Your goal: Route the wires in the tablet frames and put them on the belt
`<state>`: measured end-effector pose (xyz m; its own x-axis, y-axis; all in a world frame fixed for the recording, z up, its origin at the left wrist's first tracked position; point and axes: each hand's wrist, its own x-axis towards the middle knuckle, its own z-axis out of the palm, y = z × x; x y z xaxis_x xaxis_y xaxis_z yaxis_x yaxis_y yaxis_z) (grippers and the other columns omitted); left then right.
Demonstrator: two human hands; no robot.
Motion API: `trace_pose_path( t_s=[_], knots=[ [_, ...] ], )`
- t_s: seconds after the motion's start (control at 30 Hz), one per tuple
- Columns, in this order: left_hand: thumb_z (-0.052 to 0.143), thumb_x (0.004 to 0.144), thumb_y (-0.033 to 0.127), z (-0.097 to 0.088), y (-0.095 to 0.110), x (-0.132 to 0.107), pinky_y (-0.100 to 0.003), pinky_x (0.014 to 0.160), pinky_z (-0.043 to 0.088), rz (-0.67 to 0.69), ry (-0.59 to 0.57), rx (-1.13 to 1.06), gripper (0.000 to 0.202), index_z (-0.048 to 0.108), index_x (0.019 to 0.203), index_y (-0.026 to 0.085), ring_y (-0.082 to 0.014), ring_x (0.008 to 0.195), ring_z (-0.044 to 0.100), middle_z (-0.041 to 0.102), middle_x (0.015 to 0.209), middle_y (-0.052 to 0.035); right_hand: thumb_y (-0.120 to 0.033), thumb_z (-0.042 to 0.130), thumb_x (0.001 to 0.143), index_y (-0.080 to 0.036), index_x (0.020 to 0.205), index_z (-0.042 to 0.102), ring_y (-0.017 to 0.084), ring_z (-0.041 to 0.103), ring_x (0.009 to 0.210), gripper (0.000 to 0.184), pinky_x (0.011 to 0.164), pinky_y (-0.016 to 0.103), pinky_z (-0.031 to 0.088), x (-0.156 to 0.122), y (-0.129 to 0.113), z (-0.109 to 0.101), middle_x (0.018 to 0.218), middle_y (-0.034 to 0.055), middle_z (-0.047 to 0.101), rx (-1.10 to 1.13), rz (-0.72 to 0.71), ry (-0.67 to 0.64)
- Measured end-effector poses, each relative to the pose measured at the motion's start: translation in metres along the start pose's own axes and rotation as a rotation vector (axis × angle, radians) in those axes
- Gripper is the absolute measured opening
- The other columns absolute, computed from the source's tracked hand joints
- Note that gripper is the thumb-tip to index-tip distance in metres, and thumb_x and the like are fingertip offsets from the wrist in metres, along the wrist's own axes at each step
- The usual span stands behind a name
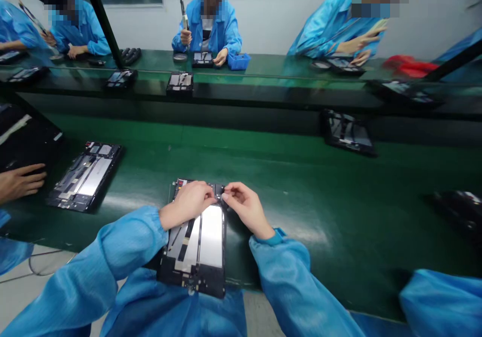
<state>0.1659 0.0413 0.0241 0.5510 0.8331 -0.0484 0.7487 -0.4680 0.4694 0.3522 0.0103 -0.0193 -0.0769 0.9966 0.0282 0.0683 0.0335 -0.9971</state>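
Note:
An opened tablet (211, 236), with silver plates, dark flex cables and a black lower end, lies in front of me and reaches over the table's near edge. My left hand (190, 204) rests across its far end, fingers bent and closed near the upper right corner. Beside that same corner, my right hand (246, 207) has thumb and fingers pinched together. The fingertips of both hands almost meet there. Whatever small part they hold, if any, is hidden by the fingers.
Another opened tablet (86, 176) lies to the left, near a co-worker's hand (22, 181) by a black panel (26, 136). More tablets sit at the back right (348, 132) and on the raised shelf (179, 83). Several people in blue work across the green table (301, 191).

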Motion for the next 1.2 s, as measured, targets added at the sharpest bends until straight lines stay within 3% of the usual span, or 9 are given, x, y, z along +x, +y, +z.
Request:
trace_pose_path(
  t_s=[0.13,0.3,0.67,0.9,1.2],
  knots=[
    [0.062,0.086,0.026,0.004,-0.003,-0.002,-0.028,0.07,0.045,-0.066,0.009,-0.012,0.012,0.071,0.082,0.019,-0.0195,0.08,0.062,0.067,0.082,-0.0031,-0.024,0.069,0.075,-0.02,0.097,0.061,0.013,0.049,0.066,0.023,0.058,0.025,0.039,0.0,0.002,0.004,0.079,-0.0006,0.052,-0.123,0.004,-0.038],
    [0.059,0.087,0.022,0.009,-0.004,-0.002,-0.028,0.072,0.046,-0.056,0.033,-0.016,0.012,0.071,0.084,0.019,-0.0195,0.083,0.063,0.067,0.083,-0.0031,-0.018,0.064,0.072,-0.02,0.095,0.063,0.014,0.048,0.067,0.023,0.061,0.026,0.039,0.001,0.003,0.008,0.078,-0.0008,0.051,-0.253,-0.019,-0.011],
    [0.058,0.091,0.027,0.014,-0.006,-0.008,-0.028,0.075,0.046,0.044,0.126,0.045,0.014,0.07,0.088,0.02,-0.0181,0.087,0.061,0.064,0.088,-0.0026,-0.018,0.065,0.069,-0.02,0.093,0.063,0.014,0.047,0.068,0.024,0.062,0.026,0.038,0.005,0.005,0.008,0.077,-0.0013,0.052,-0.245,0.032,-0.028],
    [0.061,0.089,0.025,0.016,-0.008,-0.004,-0.029,0.075,0.046,0.036,0.099,0.04,0.011,0.07,0.086,0.019,-0.0192,0.087,0.062,0.065,0.086,-0.0029,-0.025,0.072,0.069,-0.019,0.091,0.062,0.013,0.044,0.067,0.025,0.062,0.025,0.035,0.005,0.004,0.004,0.075,-0.003,0.049,-0.14,0.086,-0.05],
    [0.06,0.088,0.022,0.014,-0.011,-0.002,-0.028,0.074,0.046,0.043,0.081,-0.021,0.011,0.071,0.086,0.019,-0.019,0.086,0.062,0.066,0.086,-0.0028,-0.02,0.068,0.068,-0.019,0.092,0.062,0.013,0.042,0.064,0.025,0.06,0.025,0.034,0.005,0.003,0.007,0.074,-0.0031,0.048,-0.187,0.078,-0.043]
  ],
)
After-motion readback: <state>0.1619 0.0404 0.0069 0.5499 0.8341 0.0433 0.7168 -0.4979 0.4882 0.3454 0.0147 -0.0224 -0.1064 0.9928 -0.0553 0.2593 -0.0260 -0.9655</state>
